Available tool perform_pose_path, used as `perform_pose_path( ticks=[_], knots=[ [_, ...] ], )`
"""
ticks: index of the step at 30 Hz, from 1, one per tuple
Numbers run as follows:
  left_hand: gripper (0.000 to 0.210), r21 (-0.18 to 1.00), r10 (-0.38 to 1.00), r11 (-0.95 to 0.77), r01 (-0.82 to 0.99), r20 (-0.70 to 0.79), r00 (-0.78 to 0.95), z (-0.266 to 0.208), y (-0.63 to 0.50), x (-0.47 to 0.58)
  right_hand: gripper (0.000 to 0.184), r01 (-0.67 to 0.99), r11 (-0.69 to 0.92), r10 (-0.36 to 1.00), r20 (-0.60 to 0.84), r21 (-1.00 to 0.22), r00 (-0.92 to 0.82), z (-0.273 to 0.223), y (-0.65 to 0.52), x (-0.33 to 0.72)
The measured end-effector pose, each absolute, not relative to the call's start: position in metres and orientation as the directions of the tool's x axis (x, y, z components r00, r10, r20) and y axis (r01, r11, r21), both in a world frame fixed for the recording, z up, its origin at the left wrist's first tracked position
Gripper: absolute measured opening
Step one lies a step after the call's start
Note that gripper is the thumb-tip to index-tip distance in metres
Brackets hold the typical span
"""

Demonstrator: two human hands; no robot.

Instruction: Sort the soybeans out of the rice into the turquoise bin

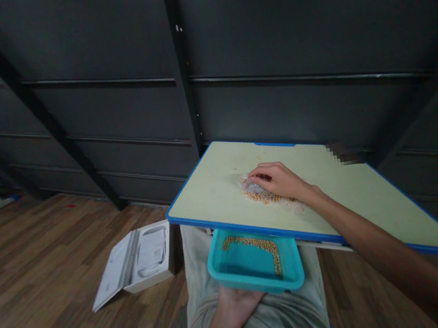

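Note:
My left hand (239, 299) is under a turquoise plastic tray (244, 279), holding it from below just in front of the table edge. Small round golden beads (251, 242) lie along the tray's far and right sides. On the tabletop, my right hand (276, 177) is bent over a pile, its fingers curled and pinched at a crumpled, see-through whitish piece that looks like plastic (253, 187). More golden beads (265, 196) are spread in front of that piece and beneath the hand. Its fingertips are partly hidden, so the exact grip is unclear.
The pale yellow folding table (208, 201) has a blue rim. A few loose bits (260, 159) lie farther back on it. An open white box (150, 256) with papers is on the wooden floor to the left. A dark panelled wall (113, 114) stands behind the table.

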State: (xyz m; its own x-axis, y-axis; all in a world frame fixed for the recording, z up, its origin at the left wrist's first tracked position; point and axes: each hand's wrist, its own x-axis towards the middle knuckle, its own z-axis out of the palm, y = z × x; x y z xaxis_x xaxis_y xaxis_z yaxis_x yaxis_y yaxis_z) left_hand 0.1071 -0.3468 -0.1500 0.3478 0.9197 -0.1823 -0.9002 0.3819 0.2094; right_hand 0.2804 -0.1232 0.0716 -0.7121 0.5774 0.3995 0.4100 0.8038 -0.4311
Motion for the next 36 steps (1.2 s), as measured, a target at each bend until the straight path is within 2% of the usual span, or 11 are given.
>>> perform_pose_path(
  ticks=[3,6,9,16,23,30,36],
  knots=[
    [0.068,0.186,0.926,0.371,-0.91,-0.147,0.348,-0.148,-0.346,0.109,0.022,0.407,0.804,0.575,0.395,-0.434,-0.716,0.072,-0.125,0.28],
    [0.062,0.181,0.931,0.359,-0.916,-0.132,0.339,-0.145,-0.346,0.11,0.023,0.398,0.814,0.563,0.404,-0.424,-0.721,0.072,-0.126,0.279],
    [0.057,0.187,0.929,0.359,-0.914,-0.167,0.331,-0.139,-0.347,0.111,0.022,0.376,0.832,0.536,0.417,-0.408,-0.734,0.071,-0.126,0.278],
    [0.063,0.137,0.914,0.347,-0.928,-0.27,0.302,-0.14,-0.349,0.112,0.022,0.316,0.865,0.482,0.466,-0.39,-0.742,0.064,-0.125,0.277],
    [0.054,0.133,0.93,0.359,-0.924,-0.139,0.342,-0.161,-0.345,0.11,0.022,0.307,0.864,0.478,0.454,-0.4,-0.752,0.064,-0.129,0.274],
    [0.048,0.157,0.925,0.363,-0.919,-0.179,0.335,-0.148,-0.348,0.112,0.022,0.273,0.856,0.476,0.461,-0.44,-0.749,0.065,-0.134,0.271],
    [0.048,0.144,0.933,0.353,-0.924,-0.122,0.338,-0.149,-0.348,0.111,0.021,0.258,0.853,0.467,0.443,-0.454,-0.765,0.064,-0.135,0.27]
  ],
)
